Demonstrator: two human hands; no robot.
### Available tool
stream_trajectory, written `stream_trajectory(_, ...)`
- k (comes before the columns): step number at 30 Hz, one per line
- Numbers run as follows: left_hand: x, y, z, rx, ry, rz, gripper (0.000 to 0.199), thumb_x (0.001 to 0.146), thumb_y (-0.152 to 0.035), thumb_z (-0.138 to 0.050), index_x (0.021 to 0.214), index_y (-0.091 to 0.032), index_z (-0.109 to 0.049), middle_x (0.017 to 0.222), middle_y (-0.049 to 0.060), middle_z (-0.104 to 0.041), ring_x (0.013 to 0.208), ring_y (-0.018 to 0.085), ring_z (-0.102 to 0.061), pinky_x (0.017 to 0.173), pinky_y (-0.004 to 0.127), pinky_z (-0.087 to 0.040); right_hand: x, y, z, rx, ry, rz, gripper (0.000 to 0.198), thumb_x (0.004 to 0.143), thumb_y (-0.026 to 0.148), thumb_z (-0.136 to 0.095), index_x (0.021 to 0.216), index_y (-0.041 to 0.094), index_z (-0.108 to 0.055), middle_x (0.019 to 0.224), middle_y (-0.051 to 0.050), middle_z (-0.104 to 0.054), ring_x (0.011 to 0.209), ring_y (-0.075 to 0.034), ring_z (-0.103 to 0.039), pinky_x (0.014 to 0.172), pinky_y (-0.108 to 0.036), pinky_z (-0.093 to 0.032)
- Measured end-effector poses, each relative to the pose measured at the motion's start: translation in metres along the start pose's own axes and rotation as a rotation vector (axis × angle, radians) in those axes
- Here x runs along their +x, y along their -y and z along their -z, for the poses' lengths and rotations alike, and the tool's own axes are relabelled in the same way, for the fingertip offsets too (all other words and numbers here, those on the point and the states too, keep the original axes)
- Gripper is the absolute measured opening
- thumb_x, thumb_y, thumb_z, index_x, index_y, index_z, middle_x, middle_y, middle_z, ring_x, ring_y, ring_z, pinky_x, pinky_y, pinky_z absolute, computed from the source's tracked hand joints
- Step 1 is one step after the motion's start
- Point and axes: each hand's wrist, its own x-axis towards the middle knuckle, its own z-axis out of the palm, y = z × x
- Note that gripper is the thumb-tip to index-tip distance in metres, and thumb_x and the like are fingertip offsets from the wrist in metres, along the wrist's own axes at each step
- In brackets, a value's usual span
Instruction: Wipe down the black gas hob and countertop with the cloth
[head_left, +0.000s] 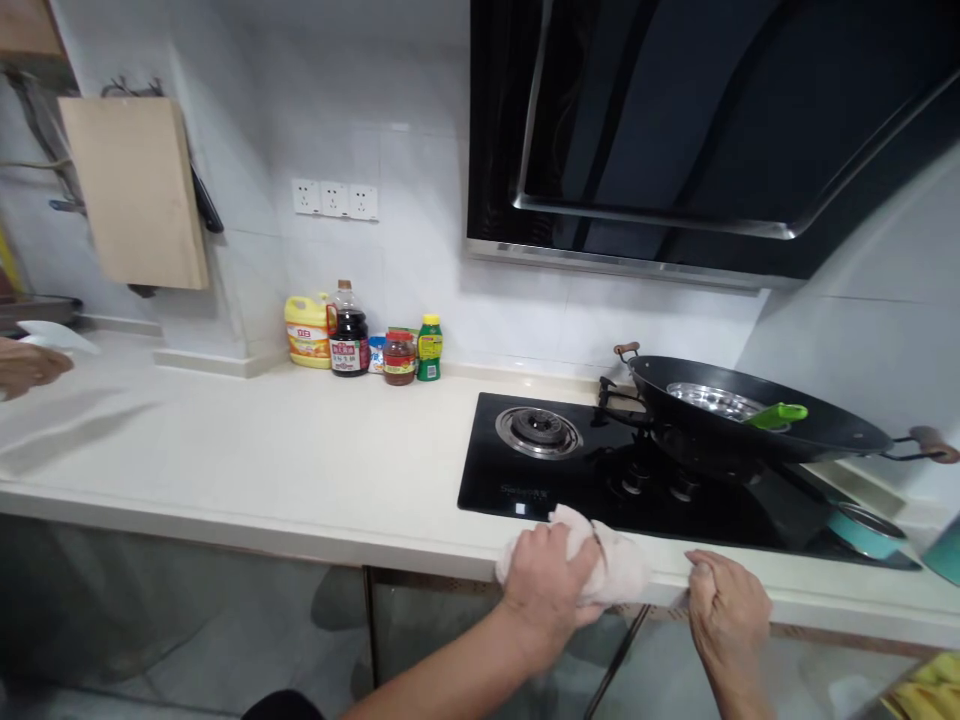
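My left hand (546, 585) is closed around a pale pink cloth (619, 565), pressed against the front edge of the white countertop (315, 450), just in front of the black gas hob (480, 470). To the right of it, my right hand (729, 610) is at the same counter edge with its fingers curled in, and no object shows in it. Behind my hands, a large black wok (832, 420) sits on the hob's right burner, holding a perforated metal strainer (705, 397) with a green handle (780, 414). The left burner (538, 430) is bare.
Against the wall stand a yellow jug (307, 335), a dark sauce bottle (349, 335), a red-lidded jar (399, 360) and a green bottle (430, 350). A teal pot (866, 530) is at the right. Another person's hand (30, 368) with a white object enters at left. The range hood (615, 260) hangs above.
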Motion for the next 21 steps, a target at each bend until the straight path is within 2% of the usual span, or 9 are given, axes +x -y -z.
stream_trajectory(3, 0.013, -0.018, -0.006, -0.008, 0.020, -0.071, 0.078, 0.070, -0.056, -0.085, 0.137, -0.030, -0.054, 0.120, 0.010, -0.062, 0.093, 0.028, -0.059, 0.074, 0.040, -0.045, 0.002, 0.000, 0.000, 0.040, 0.018, -0.026, 0.043, 0.101, 0.037, -0.034, 0.096, 0.015, -0.071, 0.100, -0.013, -0.073, 0.096, -0.026, -0.061, 0.095, -0.043, -0.041)
stream_trajectory(5, 0.011, -0.019, -0.008, -0.018, -0.010, -0.104, 0.079, 0.070, -0.051, -0.087, 0.138, -0.031, -0.052, 0.122, 0.009, -0.061, 0.094, 0.027, -0.059, 0.075, 0.040, -0.045, 0.006, 0.000, 0.005, 0.100, 0.059, -0.055, 0.045, 0.100, 0.043, -0.036, 0.095, 0.016, -0.071, 0.099, -0.013, -0.072, 0.096, -0.028, -0.062, 0.095, -0.045, -0.042)
stream_trajectory(8, -0.001, -0.005, -0.007, -0.039, -0.065, -0.126, 0.083, 0.068, -0.049, -0.090, 0.140, -0.034, -0.050, 0.128, 0.009, -0.061, 0.096, 0.027, -0.059, 0.078, 0.039, -0.045, 0.014, 0.007, 0.022, 0.246, 0.086, -0.197, 0.045, 0.097, 0.053, -0.042, 0.095, 0.018, -0.070, 0.100, -0.012, -0.071, 0.097, -0.029, -0.063, 0.093, -0.045, -0.045)
stream_trajectory(11, -0.014, 0.019, 0.002, -0.039, -0.064, -0.064, 0.084, 0.066, -0.047, -0.092, 0.138, -0.034, -0.053, 0.127, 0.008, -0.064, 0.099, 0.028, -0.060, 0.079, 0.040, -0.046, 0.017, 0.029, 0.048, 0.358, 0.007, -0.377, 0.043, 0.097, 0.055, -0.046, 0.102, 0.019, -0.068, 0.109, -0.012, -0.068, 0.104, -0.028, -0.063, 0.094, -0.043, -0.047)
stream_trajectory(13, -0.023, 0.037, 0.013, -0.025, -0.045, -0.002, 0.081, 0.065, -0.046, -0.092, 0.136, -0.033, -0.056, 0.127, 0.008, -0.065, 0.102, 0.029, -0.061, 0.081, 0.041, -0.046, 0.012, 0.050, 0.062, 0.416, 0.000, -0.392, 0.040, 0.097, 0.054, -0.048, 0.101, 0.020, -0.068, 0.110, -0.011, -0.068, 0.106, -0.027, -0.063, 0.095, -0.042, -0.048)
stream_trajectory(15, -0.032, 0.054, 0.024, 0.002, -0.028, 0.059, 0.078, 0.066, -0.046, -0.092, 0.134, -0.031, -0.059, 0.127, 0.009, -0.066, 0.103, 0.030, -0.061, 0.083, 0.042, -0.045, 0.002, 0.071, 0.067, 0.515, 0.085, -0.351, 0.038, 0.096, 0.054, -0.051, 0.097, 0.021, -0.070, 0.106, -0.010, -0.070, 0.103, -0.026, -0.066, 0.094, -0.039, -0.051)
stream_trajectory(18, -0.045, 0.077, 0.042, 0.040, -0.028, 0.157, 0.074, 0.067, -0.049, -0.091, 0.131, -0.028, -0.062, 0.128, 0.011, -0.066, 0.106, 0.032, -0.060, 0.086, 0.044, -0.045, -0.022, 0.101, 0.061, 0.695, 0.326, -0.313, 0.037, 0.095, 0.055, -0.054, 0.091, 0.023, -0.073, 0.100, -0.008, -0.073, 0.097, -0.024, -0.069, 0.087, -0.033, -0.055)
stream_trajectory(21, -0.053, 0.089, 0.057, 0.001, -0.015, 0.230, 0.071, 0.071, -0.056, -0.088, 0.130, -0.026, -0.062, 0.123, 0.010, -0.067, 0.106, 0.032, -0.060, 0.085, 0.043, -0.044, -0.047, 0.130, 0.045, 0.857, 0.580, -0.397, 0.040, 0.093, 0.060, -0.056, 0.097, 0.025, -0.075, 0.101, -0.008, -0.075, 0.096, -0.024, -0.071, 0.085, -0.030, -0.057)
